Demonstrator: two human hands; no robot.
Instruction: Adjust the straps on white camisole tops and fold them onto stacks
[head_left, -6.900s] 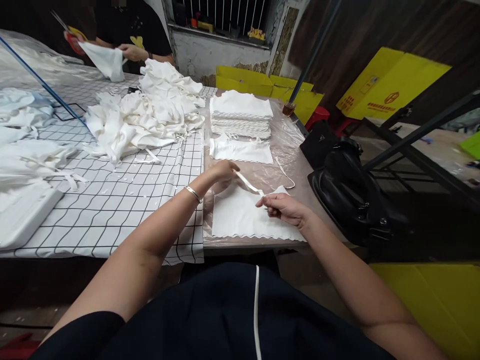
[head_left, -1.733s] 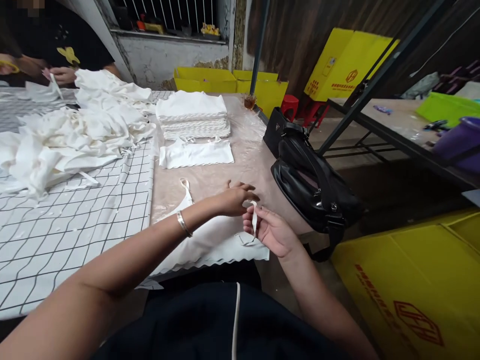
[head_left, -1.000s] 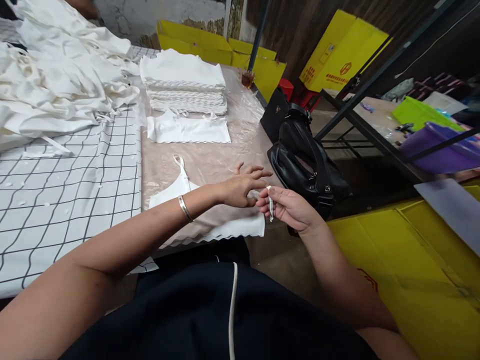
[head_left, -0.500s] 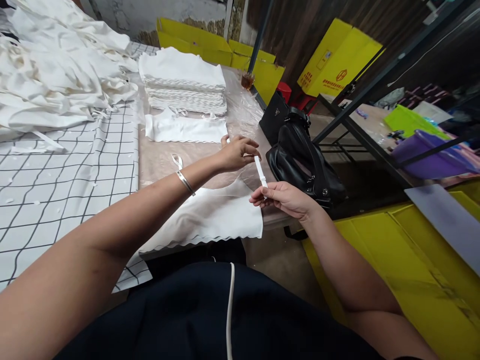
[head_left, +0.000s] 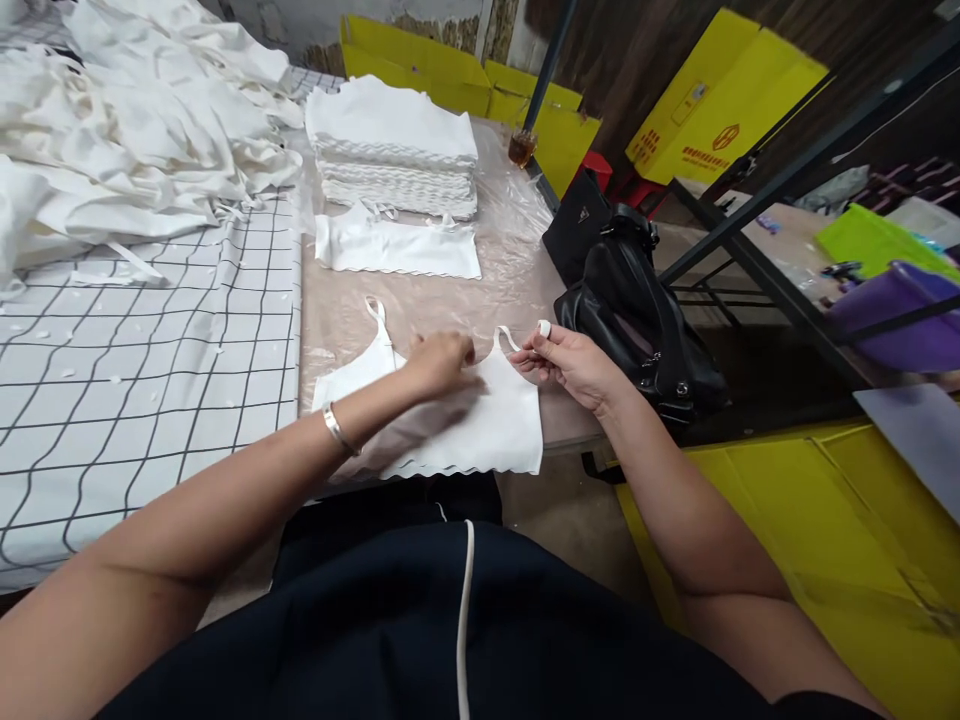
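Note:
A white camisole top [head_left: 495, 410] with a scalloped hem lies flat at the table's near edge. My right hand [head_left: 570, 365] pinches its right shoulder strap [head_left: 544, 328], and a loop of the strap stands up above the thumb. My left hand [head_left: 441, 364] is over the middle of the top, its fingers bent and smeared by motion, so I cannot tell if they grip anything. The left shoulder strap [head_left: 376, 315] stands in a loop on the table beyond that wrist.
Behind lie another folded white top [head_left: 397, 245] and a tall stack of white tops [head_left: 394, 135]. Loose white garments [head_left: 150, 130] heap up on the checked cloth [head_left: 150, 390]. A black handbag [head_left: 630, 310] sits at the right edge, near a glass of brown liquid [head_left: 523, 147].
My left hand has let go of the strap and moved down and left over the top. My right hand stays on the strap, slightly higher and to the right in view.

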